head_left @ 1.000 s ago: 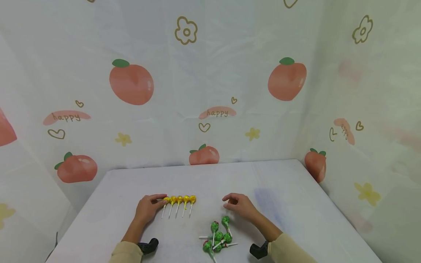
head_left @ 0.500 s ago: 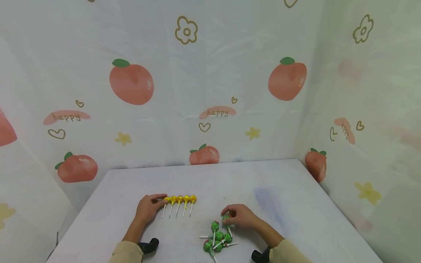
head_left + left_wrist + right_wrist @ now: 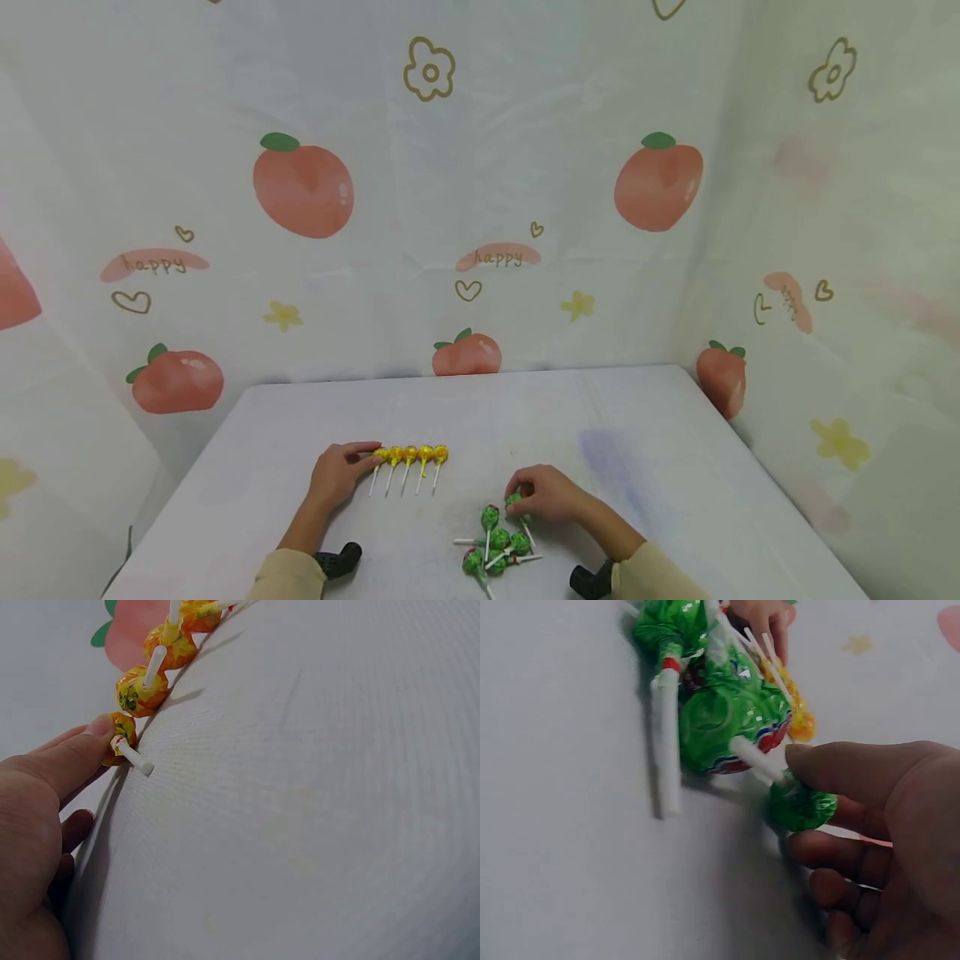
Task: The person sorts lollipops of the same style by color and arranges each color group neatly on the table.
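Several yellow-wrapped lollipops (image 3: 410, 454) lie side by side in a row left of centre, sticks toward me. My left hand (image 3: 333, 479) pinches the head of the leftmost yellow lollipop (image 3: 124, 733) between thumb and fingers. Right of the row, a loose pile of green lollipops (image 3: 498, 540) lies with sticks pointing various ways. At the pile's far right edge, my right hand (image 3: 553, 493) holds a green lollipop (image 3: 806, 806) by its head, thumb on one side and fingers on the other. Its white stick points back toward the pile in the right wrist view.
Everything lies on a white-covered table (image 3: 480, 417) with a faint purple stain right of centre. A white curtain (image 3: 480, 167) printed with peaches and flowers hangs behind and at the sides. Each wrist wears a black device, the left one (image 3: 341, 561) and the right one (image 3: 591, 578).
My right hand has come down toward me onto the far green lollipop and taken hold of it; its stick has shifted slightly right. The left hand and yellow row stay in place.
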Action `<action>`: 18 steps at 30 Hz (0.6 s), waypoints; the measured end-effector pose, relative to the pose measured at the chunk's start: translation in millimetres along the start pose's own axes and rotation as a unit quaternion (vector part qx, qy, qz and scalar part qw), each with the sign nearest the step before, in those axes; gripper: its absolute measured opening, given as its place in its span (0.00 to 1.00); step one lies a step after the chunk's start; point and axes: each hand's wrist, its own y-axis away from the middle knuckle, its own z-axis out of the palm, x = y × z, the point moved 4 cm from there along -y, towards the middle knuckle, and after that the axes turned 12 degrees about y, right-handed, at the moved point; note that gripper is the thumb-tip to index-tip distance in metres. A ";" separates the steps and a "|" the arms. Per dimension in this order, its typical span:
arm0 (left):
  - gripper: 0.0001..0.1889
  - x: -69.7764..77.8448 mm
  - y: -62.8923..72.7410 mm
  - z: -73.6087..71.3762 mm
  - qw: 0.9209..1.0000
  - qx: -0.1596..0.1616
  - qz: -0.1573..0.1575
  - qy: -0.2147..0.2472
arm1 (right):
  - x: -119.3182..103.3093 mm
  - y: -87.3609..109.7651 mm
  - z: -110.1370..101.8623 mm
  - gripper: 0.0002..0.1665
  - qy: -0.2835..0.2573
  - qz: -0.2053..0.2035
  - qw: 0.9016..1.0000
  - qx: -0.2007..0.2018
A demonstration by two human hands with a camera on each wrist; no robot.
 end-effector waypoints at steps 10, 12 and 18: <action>0.16 3.4 0.6 0.7 1.000 -0.002 0.001 0.004 | -4.8 -10.3 -8.6 0.07 0.020 -0.010 1.000 -0.016; 0.16 3.4 0.7 0.8 1.000 -0.003 -0.001 0.003 | -4.5 -12.6 -10.3 0.07 0.024 -0.006 1.000 -0.008; 0.15 3.0 -0.1 -0.4 1.000 -0.001 0.000 -0.005 | -5.6 -21.8 -18.4 0.08 0.018 0.005 0.998 0.053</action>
